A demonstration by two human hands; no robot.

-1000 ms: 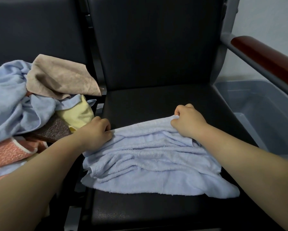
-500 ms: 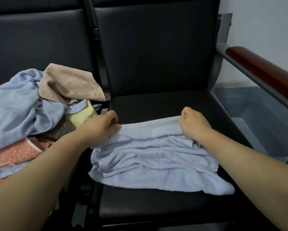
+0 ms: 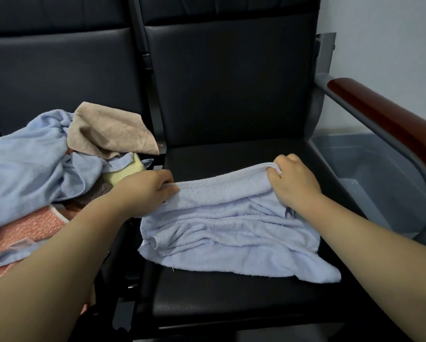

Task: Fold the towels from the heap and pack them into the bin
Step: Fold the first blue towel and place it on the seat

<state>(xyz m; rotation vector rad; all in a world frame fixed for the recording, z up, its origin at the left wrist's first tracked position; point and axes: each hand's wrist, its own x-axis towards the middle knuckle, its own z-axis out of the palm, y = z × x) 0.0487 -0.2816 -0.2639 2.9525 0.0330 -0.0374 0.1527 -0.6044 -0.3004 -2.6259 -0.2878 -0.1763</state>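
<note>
Within the last second the left hand (image 3: 145, 191) and right hand (image 3: 293, 183), each pinching a far corner of the blue towel (image 3: 231, 230), have raised its far hem off the seat (image 3: 231, 299) and drawn it taut. The rest lies rumpled mid-seat, so the fold is only beginning; the bin (image 3: 379, 169) sits beyond the seat's right edge.

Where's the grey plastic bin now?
Head view, far right: the grey plastic bin sits low beside the black chair seat, under the red-brown wooden armrest, past the right hand gripping the light blue towel.
</note>
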